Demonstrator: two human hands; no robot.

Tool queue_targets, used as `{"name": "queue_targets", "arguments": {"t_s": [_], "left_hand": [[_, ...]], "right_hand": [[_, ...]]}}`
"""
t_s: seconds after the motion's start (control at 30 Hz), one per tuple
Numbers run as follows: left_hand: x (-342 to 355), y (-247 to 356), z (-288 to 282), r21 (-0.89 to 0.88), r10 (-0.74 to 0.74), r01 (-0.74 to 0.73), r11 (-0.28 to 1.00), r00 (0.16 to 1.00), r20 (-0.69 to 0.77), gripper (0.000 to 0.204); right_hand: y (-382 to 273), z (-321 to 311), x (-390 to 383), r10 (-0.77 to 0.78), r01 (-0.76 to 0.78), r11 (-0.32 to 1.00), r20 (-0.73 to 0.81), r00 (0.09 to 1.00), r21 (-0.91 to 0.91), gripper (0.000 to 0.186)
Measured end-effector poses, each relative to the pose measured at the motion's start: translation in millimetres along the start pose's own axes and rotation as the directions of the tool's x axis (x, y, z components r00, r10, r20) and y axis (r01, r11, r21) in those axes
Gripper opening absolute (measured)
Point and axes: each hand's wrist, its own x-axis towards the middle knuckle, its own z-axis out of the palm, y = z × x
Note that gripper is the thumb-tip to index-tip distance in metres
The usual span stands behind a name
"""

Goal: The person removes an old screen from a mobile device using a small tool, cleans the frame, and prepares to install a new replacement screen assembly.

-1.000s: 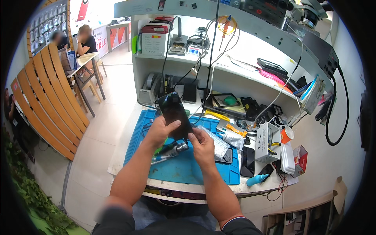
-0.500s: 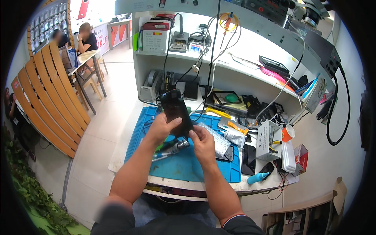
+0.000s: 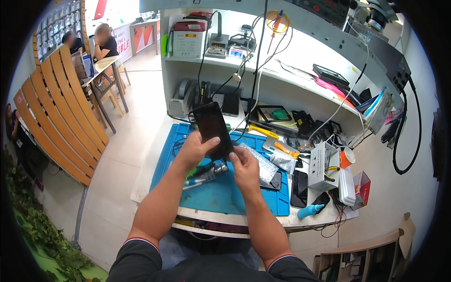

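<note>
A black smartphone (image 3: pixel 212 126) with a dark screen is held up above the blue work mat (image 3: pixel 213 199). My left hand (image 3: pixel 193 152) is closed around its left side, thumb lying across the screen. At the phone's lower right corner, my right hand (image 3: pixel 245 170) has its thumb and fingers pinched on the edge; what the fingertips cover is hidden. Below the phone, pen-like tools and a dark-handled tool with a metal head (image 3: pixel 217 169) lie on the mat. Right of my right hand are a bubble-wrap pouch (image 3: pixel 263 165) and another phone (image 3: pixel 273 181) partly under it.
A black phone (image 3: pixel 299 188), a light-blue bottle (image 3: pixel 310 210), a white box (image 3: pixel 323 164) and an orange cup (image 3: pixel 347 158) crowd the bench's right side. Cables (image 3: pixel 256 70) hang before the shelf (image 3: pixel 277 77). Two people sit at a table (image 3: pixel 105 65) far left, beyond a slatted wooden partition (image 3: pixel 61 117).
The phone's screen has tilted slightly more toward me. Both hands keep their hold, and the whole view has shifted slightly.
</note>
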Motion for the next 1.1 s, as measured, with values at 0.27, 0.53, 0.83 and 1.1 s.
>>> {"name": "queue_targets", "arguments": {"t_s": [0.27,0.53,0.83,1.1], "left_hand": [[-1.9,5.2,4.0,0.020,0.001,-0.001,1.000,1.000,0.002,0.037],[-1.3,4.5,2.9,0.025,-0.007,0.007,1.000,1.000,-0.004,0.038],[-2.3,6.1,5.4,0.016,0.009,-0.009,1.000,1.000,-0.006,0.037],[-1.2,4.7,2.9,0.049,0.012,-0.012,0.999,1.000,-0.003,0.036]], "right_hand": [[0.4,-1.0,0.9,-0.006,0.006,0.999,0.004,1.000,0.032,0.023],[-0.8,-0.5,0.5,0.005,-0.005,0.999,0.011,1.000,0.041,0.023],[-2.2,-0.2,-0.1,0.001,-0.001,0.999,0.009,1.000,0.036,0.022],[-2.9,0.2,-0.2,-0.004,0.003,0.999,0.018,1.000,0.034,0.022]]}}
